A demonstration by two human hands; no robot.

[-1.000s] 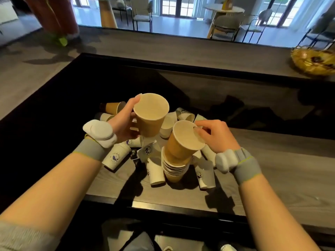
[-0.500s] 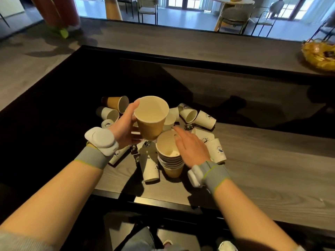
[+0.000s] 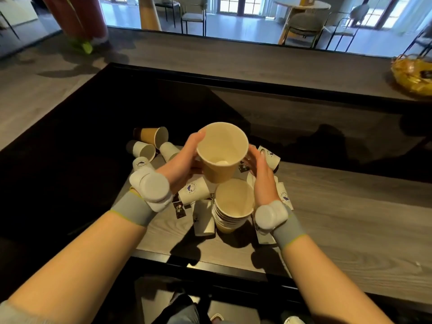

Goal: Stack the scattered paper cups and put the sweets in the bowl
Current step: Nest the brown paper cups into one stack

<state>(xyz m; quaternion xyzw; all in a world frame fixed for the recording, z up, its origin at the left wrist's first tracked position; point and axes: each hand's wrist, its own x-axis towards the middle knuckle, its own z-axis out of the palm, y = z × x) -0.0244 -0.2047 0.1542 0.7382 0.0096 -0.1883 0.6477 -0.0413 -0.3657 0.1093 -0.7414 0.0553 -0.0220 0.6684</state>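
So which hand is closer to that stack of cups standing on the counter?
Right. The right hand sits just beside the stack of cups, at its right edge. The left hand is up and to the left, holding a brown cup above it.

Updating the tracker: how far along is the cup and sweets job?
Done: several cups are nested in a stack on the table. In hand: the left hand holds a brown cup above the stack, with the right hand beside it. Left: loose cups lie tipped around, wrapped sweets are on the table, and the bowl sits far right.
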